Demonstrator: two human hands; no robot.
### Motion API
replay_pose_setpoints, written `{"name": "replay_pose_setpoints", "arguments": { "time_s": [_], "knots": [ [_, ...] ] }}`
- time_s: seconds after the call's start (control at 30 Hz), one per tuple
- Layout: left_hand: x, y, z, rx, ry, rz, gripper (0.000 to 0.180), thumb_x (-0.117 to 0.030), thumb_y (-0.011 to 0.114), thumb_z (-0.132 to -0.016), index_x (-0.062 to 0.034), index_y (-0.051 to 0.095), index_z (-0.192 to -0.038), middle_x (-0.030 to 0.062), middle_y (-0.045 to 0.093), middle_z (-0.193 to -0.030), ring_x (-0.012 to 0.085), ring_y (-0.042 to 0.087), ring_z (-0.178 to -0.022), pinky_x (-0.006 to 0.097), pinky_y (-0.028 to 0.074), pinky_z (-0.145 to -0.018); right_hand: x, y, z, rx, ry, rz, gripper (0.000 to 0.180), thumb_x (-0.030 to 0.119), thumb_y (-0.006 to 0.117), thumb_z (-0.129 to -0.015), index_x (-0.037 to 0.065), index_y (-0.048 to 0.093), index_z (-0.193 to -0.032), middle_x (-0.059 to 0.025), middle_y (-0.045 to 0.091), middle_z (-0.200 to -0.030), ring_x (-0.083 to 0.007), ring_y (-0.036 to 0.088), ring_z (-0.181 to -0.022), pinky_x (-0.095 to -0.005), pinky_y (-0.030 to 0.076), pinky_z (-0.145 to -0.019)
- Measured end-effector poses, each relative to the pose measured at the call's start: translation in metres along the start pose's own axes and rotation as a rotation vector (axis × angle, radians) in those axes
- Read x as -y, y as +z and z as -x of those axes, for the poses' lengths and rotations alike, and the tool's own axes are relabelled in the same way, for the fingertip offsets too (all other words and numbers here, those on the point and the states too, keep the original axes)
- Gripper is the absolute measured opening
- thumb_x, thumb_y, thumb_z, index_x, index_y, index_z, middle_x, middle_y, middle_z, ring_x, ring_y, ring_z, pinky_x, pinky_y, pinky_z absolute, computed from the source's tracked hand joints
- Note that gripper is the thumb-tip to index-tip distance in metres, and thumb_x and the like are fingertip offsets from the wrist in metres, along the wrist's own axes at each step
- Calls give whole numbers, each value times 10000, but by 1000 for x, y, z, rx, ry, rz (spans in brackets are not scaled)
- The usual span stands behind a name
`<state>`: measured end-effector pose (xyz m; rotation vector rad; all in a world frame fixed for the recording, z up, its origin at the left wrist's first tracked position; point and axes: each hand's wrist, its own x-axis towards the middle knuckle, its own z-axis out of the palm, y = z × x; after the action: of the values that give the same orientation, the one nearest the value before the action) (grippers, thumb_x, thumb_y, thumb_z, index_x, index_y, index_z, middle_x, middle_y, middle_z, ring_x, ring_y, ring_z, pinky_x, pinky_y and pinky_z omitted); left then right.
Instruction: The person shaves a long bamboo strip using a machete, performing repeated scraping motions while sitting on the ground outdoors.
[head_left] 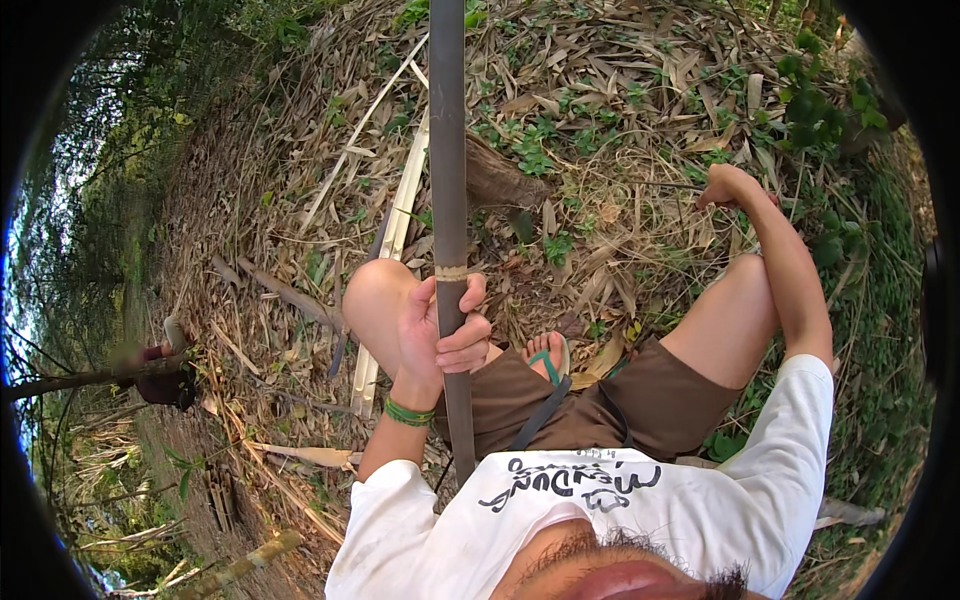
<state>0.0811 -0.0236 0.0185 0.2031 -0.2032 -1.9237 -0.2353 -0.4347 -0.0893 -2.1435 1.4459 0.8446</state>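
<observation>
L hand (423,338) wrapped tight round dk bamboo pole (448,150), just below its pale ring (450,272); pole runs from top of view, L of ctr., down to white tee (620,530). R hand (733,186) curled, gripping thin dk tool (668,184) out beyond R knee, tool pointing L. Pale split strips (405,200) on leafy ground L of pole; wood chunk (497,177) just R. Green bracelet (408,413), L wrist.
</observation>
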Motion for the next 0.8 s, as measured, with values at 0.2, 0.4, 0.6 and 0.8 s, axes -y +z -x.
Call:
{"name": "replay_pose_setpoints", "arguments": {
  "time_s": [0.2, 0.4, 0.6, 0.8],
  "knots": [
    [-6, 2, -5, -28, 52, 2, 406, -506, 323, -1055, -109, 399, -1012, -13, 409, -565, 76, 402, -421, 189, 322, -360, -6, 4, -8, -19, -54, 19, 456, 354, 835, -740, -42, 638, -628, -129, 630, -590, -251, 621, -534, -396, 508, -557],
    [-5, 11, -8, -120, 146, -113, 392, -446, 281, -1087, -96, 452, -1041, -4, 416, -596, 79, 395, -438, 201, 343, -380, -2, 7, -13, -34, -88, 24, 458, 355, 840, -736, -52, 650, -647, -149, 652, -615, -271, 657, -574, -408, 531, -573],
    [1, 15, -13, -342, 314, -480, 277, -384, 379, -1094, -118, 437, -1041, 34, 472, -637, 106, 447, -451, 224, 410, -408, 0, 5, -16, -31, -89, 59, 464, 362, 834, -727, -71, 669, -706, -168, 679, -668, -285, 678, -602, -418, 557, -617],
    [4, 38, -25, -575, 402, -684, 188, -285, 513, -1065, -139, 395, -1059, 88, 595, -714, 137, 561, -486, 241, 487, -443, -4, 11, -23, -294, -163, 230, 505, 421, 801, -735, -60, 716, -865, -219, 730, -913, -354, 717, -878, -436, 574, -786]
  ]
}}
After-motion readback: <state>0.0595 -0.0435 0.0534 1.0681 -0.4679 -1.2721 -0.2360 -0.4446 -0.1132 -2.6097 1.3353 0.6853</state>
